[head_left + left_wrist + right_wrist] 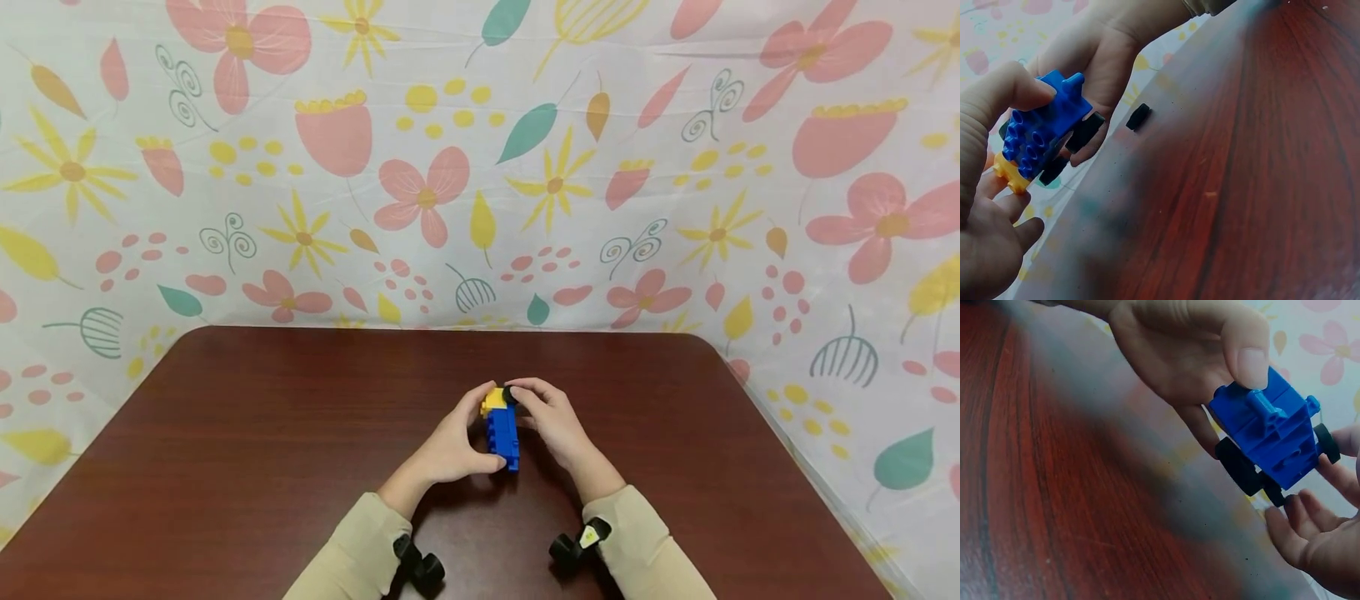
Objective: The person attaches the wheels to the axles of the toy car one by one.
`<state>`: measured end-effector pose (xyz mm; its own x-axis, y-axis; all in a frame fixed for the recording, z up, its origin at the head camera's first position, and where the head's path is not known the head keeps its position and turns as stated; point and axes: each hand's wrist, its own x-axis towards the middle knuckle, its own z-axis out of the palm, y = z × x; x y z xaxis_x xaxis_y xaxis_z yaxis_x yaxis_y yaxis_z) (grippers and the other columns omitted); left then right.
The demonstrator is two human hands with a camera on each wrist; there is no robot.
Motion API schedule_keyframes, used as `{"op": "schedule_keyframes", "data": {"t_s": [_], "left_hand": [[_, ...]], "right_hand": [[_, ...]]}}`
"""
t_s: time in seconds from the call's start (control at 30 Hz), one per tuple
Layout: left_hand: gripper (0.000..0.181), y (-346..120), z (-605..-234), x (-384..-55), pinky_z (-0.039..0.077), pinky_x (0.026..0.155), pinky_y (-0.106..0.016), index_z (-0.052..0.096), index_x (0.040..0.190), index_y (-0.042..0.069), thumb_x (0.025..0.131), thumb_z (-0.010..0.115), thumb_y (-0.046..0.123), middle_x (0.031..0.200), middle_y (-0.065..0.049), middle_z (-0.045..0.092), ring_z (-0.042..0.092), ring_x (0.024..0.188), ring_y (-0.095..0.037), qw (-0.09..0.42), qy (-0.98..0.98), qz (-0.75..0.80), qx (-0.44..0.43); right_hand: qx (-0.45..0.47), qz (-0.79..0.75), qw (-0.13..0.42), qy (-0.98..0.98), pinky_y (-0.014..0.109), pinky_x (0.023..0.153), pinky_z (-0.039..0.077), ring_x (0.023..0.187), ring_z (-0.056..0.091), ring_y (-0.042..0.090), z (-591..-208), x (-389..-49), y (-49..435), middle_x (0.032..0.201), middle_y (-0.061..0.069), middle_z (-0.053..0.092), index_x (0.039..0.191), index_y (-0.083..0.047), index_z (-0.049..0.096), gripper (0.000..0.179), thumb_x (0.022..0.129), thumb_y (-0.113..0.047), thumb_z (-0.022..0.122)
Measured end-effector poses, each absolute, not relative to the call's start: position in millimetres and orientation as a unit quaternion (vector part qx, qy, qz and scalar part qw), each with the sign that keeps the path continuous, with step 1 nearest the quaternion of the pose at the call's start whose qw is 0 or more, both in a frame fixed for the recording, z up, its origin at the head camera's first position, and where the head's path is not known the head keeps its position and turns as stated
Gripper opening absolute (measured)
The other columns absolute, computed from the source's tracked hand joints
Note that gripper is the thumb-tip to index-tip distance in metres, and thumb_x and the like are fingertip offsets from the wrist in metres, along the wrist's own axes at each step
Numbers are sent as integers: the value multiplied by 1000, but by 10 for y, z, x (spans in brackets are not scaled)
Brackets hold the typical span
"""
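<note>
A toy car of building bricks, with a blue body and a yellow brick at its far end, is between the two hands. My left hand grips it lengthwise, the thumb on the near blue end and fingers at the yellow end. Round studs show along the blue part in the left wrist view. At the far end my right hand pinches a black wheel against the car. The right wrist view shows the blue underside and another black wheel on the opposite side.
Dark brown tabletop spreads around the hands, with a flower-printed curtain behind its far edge. A small black piece appears apart from the car in the left wrist view. Black devices are strapped at both sleeves.
</note>
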<state>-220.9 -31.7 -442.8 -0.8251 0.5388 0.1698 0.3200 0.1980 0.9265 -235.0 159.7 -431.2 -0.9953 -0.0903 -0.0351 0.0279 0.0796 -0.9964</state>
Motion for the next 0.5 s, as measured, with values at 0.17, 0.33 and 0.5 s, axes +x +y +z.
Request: {"op": "schedule_keyframes", "data": {"t_s": [0.17, 0.33, 0.5], "left_hand": [[100, -306, -4436, -2202, 26, 115, -46, 19, 150, 18, 70, 79, 16, 155, -2, 24, 26, 143, -21, 90, 771, 566, 279], [100, -289, -4454, -2207, 25, 115, -48, 19, 150, 15, 70, 78, 14, 155, -5, 24, 26, 143, -23, 85, 763, 576, 281], [100, -282, -4459, -2214, 24, 115, -48, 19, 150, 12, 70, 77, 12, 156, -5, 23, 25, 143, -23, 88, 760, 579, 281]], "right_hand": [[-6, -706, 98, 701, 42, 83, 55, 100, 64, 20, -4311, -2351, 1593, 119, 13, 59, 123, -4, 55, 38, 96, -31, 52], [4, -725, 136, 675, 40, 78, 56, 97, 63, 19, -4283, -2338, 1590, 116, 9, 59, 125, -9, 51, 39, 96, -35, 52], [-1, -739, 147, 657, 41, 78, 56, 97, 61, 18, -4267, -2325, 1583, 116, 7, 57, 128, -9, 49, 41, 96, -35, 52]]}}
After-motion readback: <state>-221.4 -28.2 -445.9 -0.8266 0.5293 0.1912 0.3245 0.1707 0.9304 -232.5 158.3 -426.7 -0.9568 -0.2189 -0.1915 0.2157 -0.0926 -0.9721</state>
